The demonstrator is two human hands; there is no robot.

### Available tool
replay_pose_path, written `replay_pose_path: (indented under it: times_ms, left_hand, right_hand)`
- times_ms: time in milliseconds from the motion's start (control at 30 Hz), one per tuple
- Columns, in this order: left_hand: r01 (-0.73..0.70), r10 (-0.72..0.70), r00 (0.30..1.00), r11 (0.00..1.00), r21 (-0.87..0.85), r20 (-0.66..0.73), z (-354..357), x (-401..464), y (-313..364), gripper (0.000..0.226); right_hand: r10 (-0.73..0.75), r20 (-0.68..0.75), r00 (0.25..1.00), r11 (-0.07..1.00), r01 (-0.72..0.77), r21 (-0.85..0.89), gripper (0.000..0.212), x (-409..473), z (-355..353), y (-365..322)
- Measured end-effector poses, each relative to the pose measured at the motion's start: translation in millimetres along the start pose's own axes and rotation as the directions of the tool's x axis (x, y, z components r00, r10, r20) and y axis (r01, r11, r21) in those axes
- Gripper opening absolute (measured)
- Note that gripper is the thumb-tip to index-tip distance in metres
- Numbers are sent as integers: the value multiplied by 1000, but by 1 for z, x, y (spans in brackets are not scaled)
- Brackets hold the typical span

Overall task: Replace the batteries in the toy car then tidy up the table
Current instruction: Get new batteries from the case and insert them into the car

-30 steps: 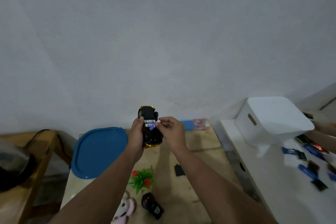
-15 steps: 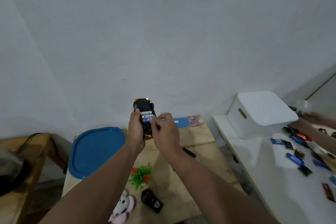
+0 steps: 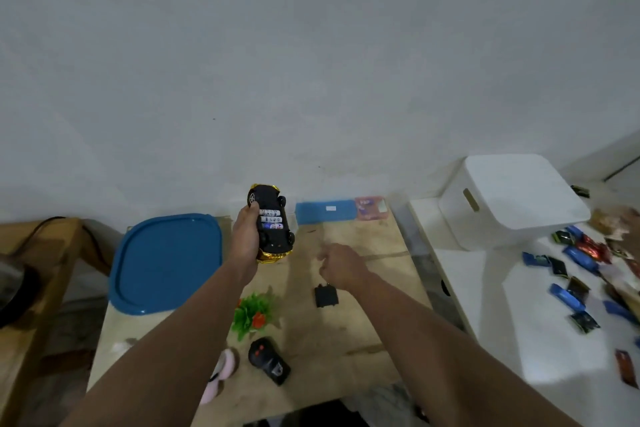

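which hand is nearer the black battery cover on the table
Right. The right hand hovers just above the cover, almost touching it; the left hand is farther left, holding the car up.

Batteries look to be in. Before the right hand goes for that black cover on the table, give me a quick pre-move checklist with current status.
1. Toy car held securely, underside up, by the left hand: ok.
2. Battery bay filled: ok, batteries show in the open bay; polarity and full seating cannot tell.
3. Right hand free to pick up: ok, nothing visible in it, though its fingers are blurred.
4. Black cover within reach and unobstructed: ok, it lies flat on the wooden table just below the right hand.
5. That piece is the car's battery door: cannot tell.
6. Screws or screwdriver to hand: cannot tell, none visible.
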State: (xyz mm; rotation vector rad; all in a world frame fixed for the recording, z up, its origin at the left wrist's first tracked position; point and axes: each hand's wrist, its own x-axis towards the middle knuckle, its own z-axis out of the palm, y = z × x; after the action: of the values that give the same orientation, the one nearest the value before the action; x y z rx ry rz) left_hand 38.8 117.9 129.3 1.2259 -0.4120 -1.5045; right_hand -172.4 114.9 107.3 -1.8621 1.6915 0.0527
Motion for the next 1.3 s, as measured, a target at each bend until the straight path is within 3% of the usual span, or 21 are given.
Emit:
replay_pose_path:
  times_ms: [100, 167, 367, 600, 967, 1300]
  left_hand:
    - [18, -18, 998, 1000, -1, -64, -7, 3, -15, 58]
    - [31, -30, 996, 1000, 2, -89, -10, 4, -21, 62]
    - [21, -27, 986, 999, -39, -165, -13, 6, -35, 43]
    - [36, -48, 977, 997, -62, -209, -13, 9, -51, 54]
    - [47, -63, 984, 994, -99, -166, -12, 5, -65, 52]
    - [48, -67, 979, 993, -105, -190, -17, 6, -64, 59]
  right_hand:
    - [-4, 180, 984, 985, 36, -171, 39, 9, 27, 29]
    - [5, 204, 979, 966, 48, -253, 33, 17, 41, 45]
    - [51, 209, 977, 977, -6, -213, 47, 32, 75, 72]
    - [14, 175, 985, 998, -3, -61, 36, 39, 87, 84]
    - [129, 171, 977, 942, -175, 287, 23, 42, 85, 91]
    - [93, 184, 979, 924, -153, 349, 19, 47, 85, 93]
